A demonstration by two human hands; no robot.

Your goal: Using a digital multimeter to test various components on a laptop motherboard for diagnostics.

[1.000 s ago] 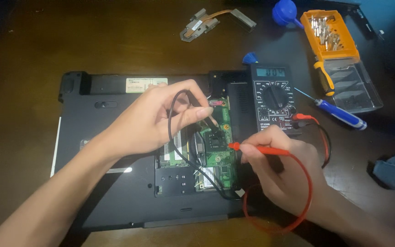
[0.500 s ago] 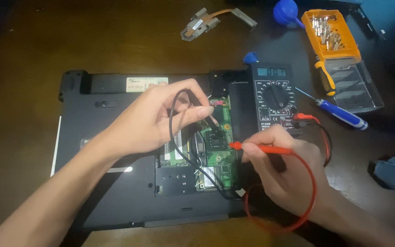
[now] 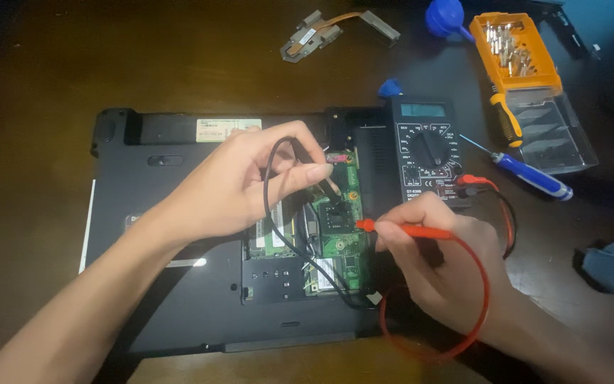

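Two probes: left hand (image 3: 250, 181) pinches the black probe (image 3: 330, 183), right hand (image 3: 438, 263) grips the red probe (image 3: 399, 229), both tips over the green board (image 3: 341, 224) in one open laptop (image 3: 179, 284). One multimeter (image 3: 426, 146) lies just right. Nothing has shifted since the earlier frame.

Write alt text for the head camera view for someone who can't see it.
Two bare hands probe the green circuit board of an opened black laptop: the left hand holds the black probe, the right hand the red probe. A black multimeter lies beside them.
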